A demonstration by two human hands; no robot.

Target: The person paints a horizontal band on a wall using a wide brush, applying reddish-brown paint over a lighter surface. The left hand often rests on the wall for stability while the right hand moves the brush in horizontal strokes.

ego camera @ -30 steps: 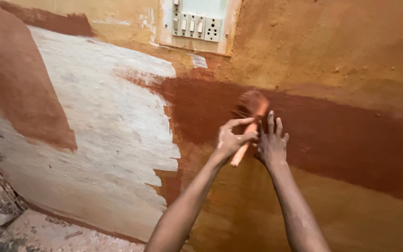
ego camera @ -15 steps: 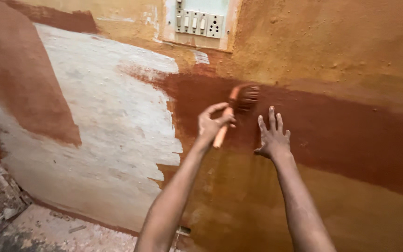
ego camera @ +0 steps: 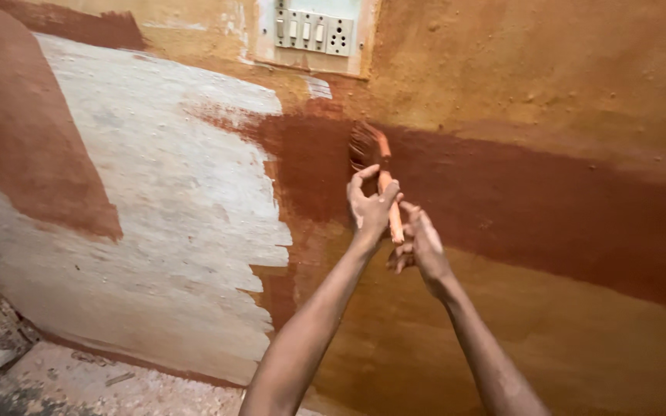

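Note:
My left hand [ego camera: 370,206] grips the orange handle of a paintbrush [ego camera: 367,146], its dark bristles pressed against the wall at the left end of a wet red-brown band [ego camera: 549,208]. My right hand [ego camera: 423,245] is just below and to the right, fingers loosely extended beside the lower end of the handle. Whether it touches the handle I cannot tell. Both forearms reach up from the bottom of the view.
A white switch panel [ego camera: 308,29] is set in the wall above the brush. A large bare whitish patch [ego camera: 156,200] lies to the left, with another red-brown area [ego camera: 25,146] beyond it. The ochre wall [ego camera: 580,347] continues below the band. Rubble covers the floor [ego camera: 79,385].
The brush has swung from tilting right to standing upright, further left along the band. My right hand has come off the wall and moved left, close to the handle's end.

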